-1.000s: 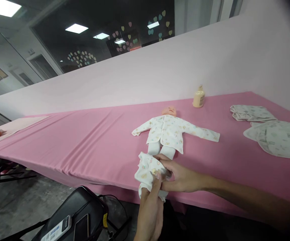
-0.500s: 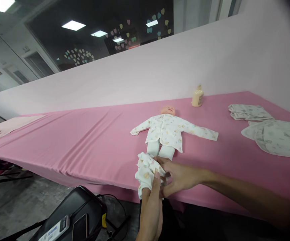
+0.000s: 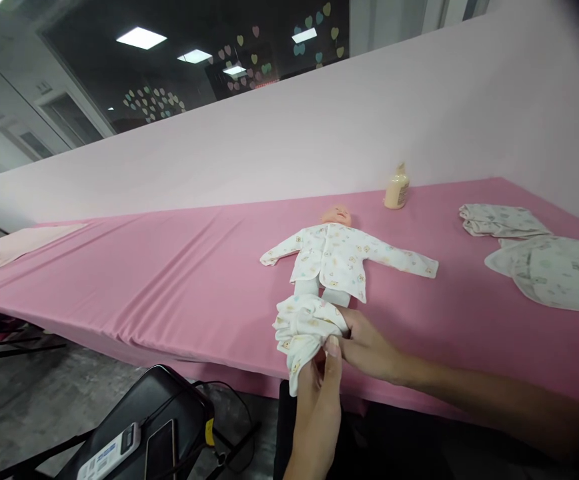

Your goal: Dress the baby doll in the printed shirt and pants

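A baby doll [image 3: 337,215] lies on its back, dressed in a white patterned jacket [image 3: 330,257] with both sleeves spread. Bunched white baby pants [image 3: 304,325] with a small print sit around the lower part of its white legs [image 3: 336,297]. My left hand [image 3: 318,407] is closed on the near end of the pants, thumb on top and fingers partly inside the cloth. On the right side of the same garment, my right hand [image 3: 369,345] pinches its edge. The doll's feet are hidden by cloth and hands.
A pump bottle [image 3: 396,189] stands near the wall. Folded printed cloths [image 3: 559,272] lie at the right on the pink-covered table [image 3: 194,287]. A black chair [image 3: 169,407] below the front edge carries a phone [image 3: 160,451] and a white device [image 3: 110,455].
The pants have moved up the doll's legs and spread over both, covering more of them. My right hand has shifted slightly right, and my left hand has moved right with the cloth.
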